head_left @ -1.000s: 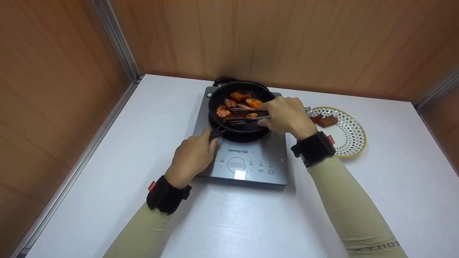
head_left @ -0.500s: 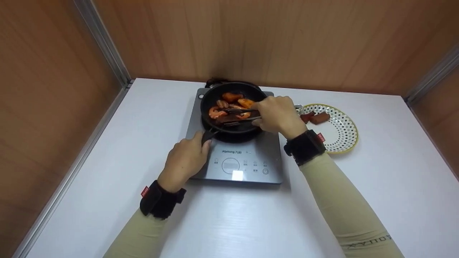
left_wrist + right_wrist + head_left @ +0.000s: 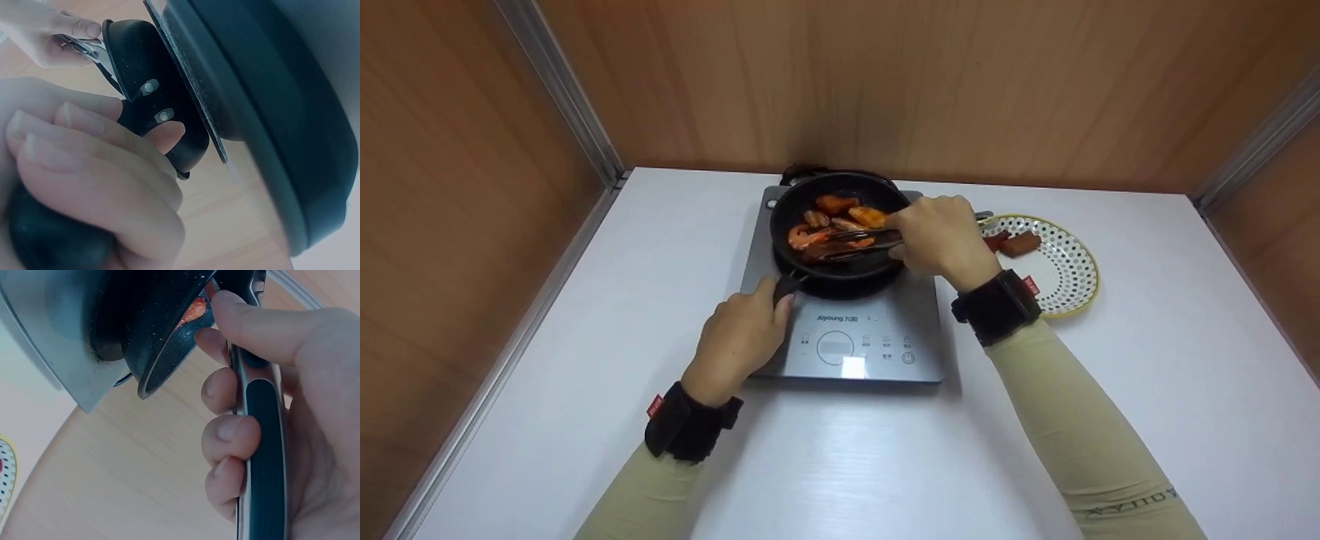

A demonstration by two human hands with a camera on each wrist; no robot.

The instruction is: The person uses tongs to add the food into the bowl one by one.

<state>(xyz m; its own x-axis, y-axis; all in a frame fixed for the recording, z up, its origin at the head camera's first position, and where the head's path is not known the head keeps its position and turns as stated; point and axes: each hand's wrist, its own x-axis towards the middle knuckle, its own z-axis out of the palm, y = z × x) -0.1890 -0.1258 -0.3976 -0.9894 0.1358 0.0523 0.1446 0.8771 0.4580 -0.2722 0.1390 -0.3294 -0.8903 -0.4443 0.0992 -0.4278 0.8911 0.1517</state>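
Note:
A black frying pan sits on the induction cooktop. My left hand grips its handle; in the left wrist view the curled fingers wrap around the handle. My right hand holds metal tongs with dark grips, their tips down inside the pan. In the pan lie a shrimp, a reddish-brown piece, an orange-yellow piece and a long dark brown piece by the tong tips. Whether the tongs pinch that piece is hard to tell.
Right of the cooktop, a dotted plate with a yellow rim bears brown pieces, partly behind my right hand. A wooden panel stands close behind the cooktop. A dark object shows behind the pan. Everything stands on a white table.
The head view has shifted, so the scene sits further left. Both hands keep their grips. The tongs have moved slightly in the pan, and their arms look a little closer together.

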